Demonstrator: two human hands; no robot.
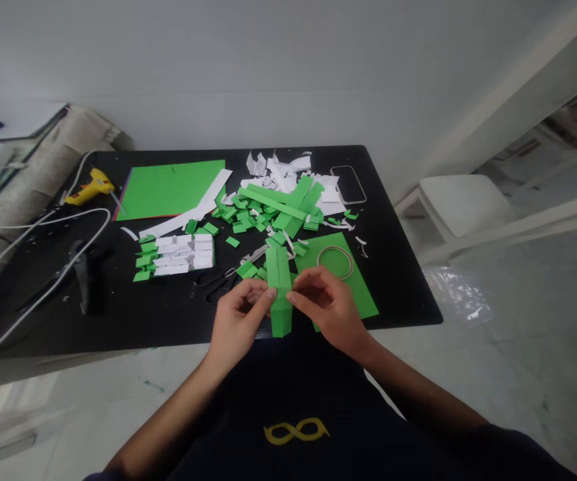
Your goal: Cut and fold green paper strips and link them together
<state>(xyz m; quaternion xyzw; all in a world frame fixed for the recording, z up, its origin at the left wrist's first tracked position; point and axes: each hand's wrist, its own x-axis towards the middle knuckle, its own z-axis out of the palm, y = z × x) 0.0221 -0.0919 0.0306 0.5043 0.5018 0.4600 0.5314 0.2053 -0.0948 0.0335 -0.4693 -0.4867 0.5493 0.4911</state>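
Between my hands, over the table's front edge, is a folded green paper strip [279, 274] with a lengthwise line down its upper part and creases across its lower part. My left hand [242, 319] pinches its left edge between thumb and fingers. On the opposite edge, my right hand [332, 308] pinches the paper at about the same height. Just behind the strip lie scissors [228, 272], partly covered by small green pieces. Under and beyond my right hand rests a green sheet [363, 297] with a tape ring [335, 262] on it.
A pile of green pieces [248, 215] and white scraps [281, 170] covers the black table's [168, 321] back middle. Left stand a yellow glue gun [91, 188], a white cable [37, 224], stacked coloured sheets [168, 190] and a white-and-green folded paper panel [182, 255]. A white stool [463, 200] stands right.
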